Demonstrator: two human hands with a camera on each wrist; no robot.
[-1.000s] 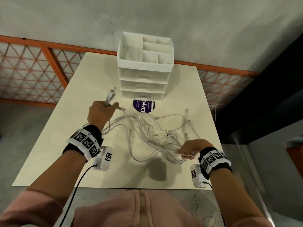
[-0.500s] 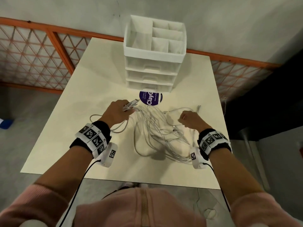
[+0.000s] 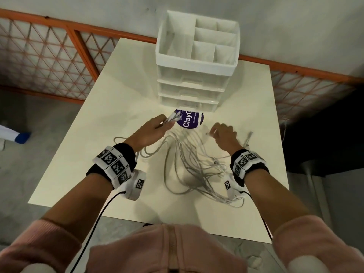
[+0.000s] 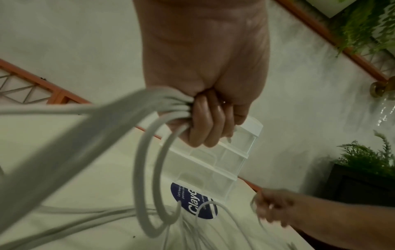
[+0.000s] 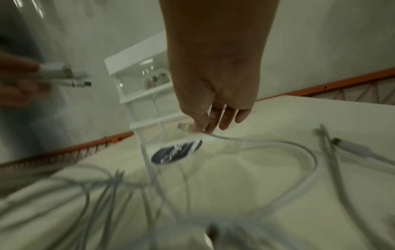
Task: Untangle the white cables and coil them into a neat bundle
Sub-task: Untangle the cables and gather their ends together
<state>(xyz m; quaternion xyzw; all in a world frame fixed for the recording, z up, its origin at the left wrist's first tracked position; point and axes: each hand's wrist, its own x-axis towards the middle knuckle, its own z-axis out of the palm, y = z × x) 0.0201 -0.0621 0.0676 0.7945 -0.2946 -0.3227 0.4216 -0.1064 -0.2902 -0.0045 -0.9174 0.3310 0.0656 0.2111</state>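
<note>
A tangle of white cables (image 3: 189, 162) spreads over the middle of the cream table (image 3: 94, 154). My left hand (image 3: 155, 127) grips a bunch of cable ends, whose plugs (image 3: 173, 117) stick out past the fingers; the left wrist view shows the fingers (image 4: 205, 121) curled round several strands (image 4: 147, 152). My right hand (image 3: 220, 133) pinches one cable end at its plug (image 5: 186, 126), low over the table to the right of the purple sticker. Another loose plug (image 3: 248, 137) lies right of that hand.
A white drawer organiser (image 3: 197, 62) with open top compartments stands at the back of the table. A round purple sticker (image 3: 190, 119) lies in front of it. Orange lattice railing (image 3: 49, 56) runs behind the table; floor drops off on both sides.
My right hand moved from the near right table edge up to the middle right and took hold of a cable end. The left hand shifted right toward the sticker with its bunch.
</note>
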